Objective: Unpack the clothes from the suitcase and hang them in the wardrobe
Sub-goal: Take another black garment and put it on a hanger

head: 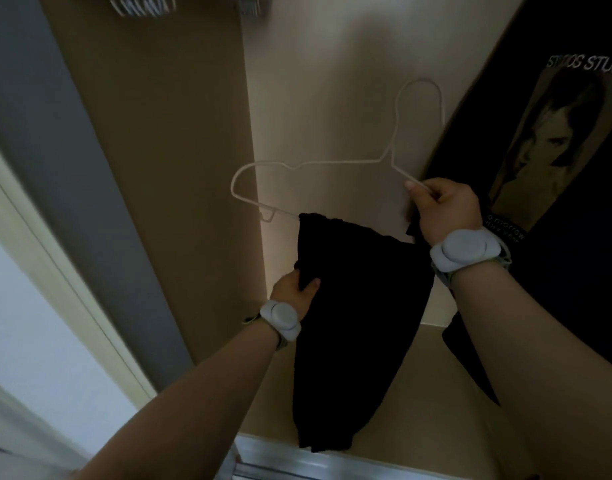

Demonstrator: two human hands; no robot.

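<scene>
1. Here, our right hand [443, 206] pinches the white wire hanger [339, 162] on its right shoulder, thumb and fingers closed on the wire.
2. The black garment [360, 306] is draped over the hanger's lower bar and hangs below it, its top edge just left of that pinch.
3. Our left hand [294, 285] grips the garment's left edge, below the hanger's left end.
4. A printed black T-shirt [557, 150] hangs right of the hanger.
5. Blurred spare hangers [142, 3] show above it, to the left.
</scene>
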